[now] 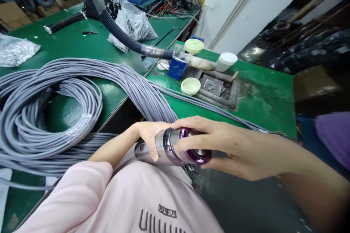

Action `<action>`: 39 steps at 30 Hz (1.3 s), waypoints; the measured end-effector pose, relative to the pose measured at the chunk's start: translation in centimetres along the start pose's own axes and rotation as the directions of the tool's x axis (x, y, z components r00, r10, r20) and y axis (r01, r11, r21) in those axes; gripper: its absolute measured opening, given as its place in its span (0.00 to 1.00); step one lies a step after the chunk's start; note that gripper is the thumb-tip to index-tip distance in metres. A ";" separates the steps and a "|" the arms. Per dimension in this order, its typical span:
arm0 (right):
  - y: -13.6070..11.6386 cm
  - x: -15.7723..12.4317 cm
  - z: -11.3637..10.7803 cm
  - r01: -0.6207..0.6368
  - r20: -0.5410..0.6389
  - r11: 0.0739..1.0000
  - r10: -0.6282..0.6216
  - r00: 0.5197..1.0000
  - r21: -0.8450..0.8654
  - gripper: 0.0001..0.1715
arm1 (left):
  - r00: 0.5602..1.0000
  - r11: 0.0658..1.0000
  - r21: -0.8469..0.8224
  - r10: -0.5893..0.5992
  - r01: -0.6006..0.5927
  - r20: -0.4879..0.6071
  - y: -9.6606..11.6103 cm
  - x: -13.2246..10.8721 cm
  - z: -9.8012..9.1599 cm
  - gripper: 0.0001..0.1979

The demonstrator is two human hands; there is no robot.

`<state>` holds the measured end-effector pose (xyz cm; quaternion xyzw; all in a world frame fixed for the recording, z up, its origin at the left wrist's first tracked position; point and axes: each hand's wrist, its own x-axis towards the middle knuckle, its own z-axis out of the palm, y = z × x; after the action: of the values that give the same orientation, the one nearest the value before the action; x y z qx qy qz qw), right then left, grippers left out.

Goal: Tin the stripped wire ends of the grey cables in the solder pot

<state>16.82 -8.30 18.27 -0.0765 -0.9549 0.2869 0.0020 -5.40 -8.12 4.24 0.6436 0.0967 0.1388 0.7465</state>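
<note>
Close to my body I hold a silver vacuum flask (170, 147) with shiny purple rings, lying tilted with its lid end to the right. My left hand (149, 133) is closed around the silver body, thumb across the front. From the right, my right hand (232, 147) grips the purple-rimmed lid (201, 156), its fingers spread over the top and sides. The lid sits on the flask. Beyond the flask, a thick bundle of grey cables (144, 94) runs over the table edge.
Coiled grey cable (16, 113) covers the left table. A ribbed hose (117, 31) reaches down to a blue box (177, 68). Around it are a pale round lid (190, 86), a white cup (226, 61) and a recessed metal frame (233, 94). Plastic bags (136, 22) lie farther back.
</note>
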 end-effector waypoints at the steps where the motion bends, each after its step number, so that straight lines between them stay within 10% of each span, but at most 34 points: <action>1: 0.2 0.0 0.0 -0.010 -0.003 1.000 0.010 1.000 -0.005 0.24 | 1.000 1.000 -0.016 0.003 -0.003 -0.007 -0.1 0.1 -0.1 0.48; 7: 0.1 0.3 0.9 -0.408 -0.183 0.898 0.379 0.907 -0.163 0.38 | 0.961 0.995 0.102 0.038 -0.010 -0.275 0.4 -0.4 0.0 0.51; 13: -0.4 1.0 -0.3 -0.093 0.021 0.982 0.098 0.995 -0.162 0.22 | 0.994 0.996 0.080 0.048 -0.040 -0.098 0.5 -0.5 -0.1 0.48; 19: 0.0 1.8 0.6 -0.533 -0.154 0.812 0.510 0.846 -0.236 0.29 | 0.940 0.966 0.251 0.025 0.065 -0.341 0.8 -0.8 0.3 0.49; 26: 0.5 1.2 -0.2 -0.048 -0.005 0.998 0.047 0.999 -0.050 0.18 | 0.991 0.994 0.098 0.065 -0.053 -0.117 0.4 -0.6 -0.3 0.44; 34: 0.8 2.0 0.7 -0.594 -0.198 0.781 0.562 0.803 -0.191 0.36 | 0.914 0.949 0.283 -0.013 0.139 -0.405 0.8 -0.8 0.1 0.44; 39: 1.0 1.3 -0.1 -0.298 -0.066 0.947 0.292 0.954 -0.120 0.24 | 0.951 0.976 0.218 0.043 0.026 -0.307 0.6 -0.9 -0.4 0.46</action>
<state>15.73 -7.23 17.69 -0.2252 -0.9489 0.2198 -0.0232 -6.40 -7.94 4.71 0.6927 0.2244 0.2296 0.6459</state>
